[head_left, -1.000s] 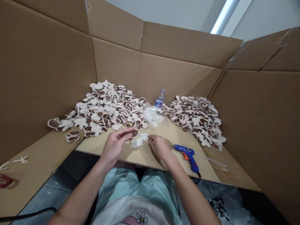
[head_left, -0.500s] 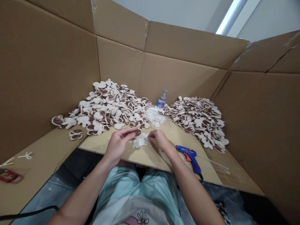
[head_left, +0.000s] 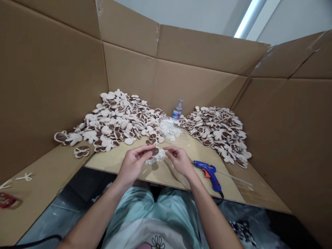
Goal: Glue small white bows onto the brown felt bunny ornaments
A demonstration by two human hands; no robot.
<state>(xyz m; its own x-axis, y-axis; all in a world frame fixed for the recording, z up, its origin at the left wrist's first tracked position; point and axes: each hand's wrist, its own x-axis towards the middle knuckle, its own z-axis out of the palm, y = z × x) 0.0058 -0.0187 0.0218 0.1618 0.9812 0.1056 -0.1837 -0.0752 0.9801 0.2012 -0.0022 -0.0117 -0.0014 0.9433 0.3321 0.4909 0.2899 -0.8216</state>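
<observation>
Between the thumb and fingers of my left hand is a brown felt piece, partly hidden by the fingers. My right hand is just to its right, thumb and forefinger pinched together; whatever they hold is too small to make out. A little heap of small white pieces lies on the board beneath the two hands. Just beyond my left fingertips rests another brown and white felt piece. A blue glue gun with an orange trigger lies to the right of my right hand.
Large piles of brown and cream felt pieces stand at the left and right. Between them are a water bottle and a white heap. Cardboard walls enclose the table. A red object lies far left.
My right hand has lifted slightly off the small white pieces and its fingers now point toward the felt piece. My left hand still holds that piece, shifted slightly right.
</observation>
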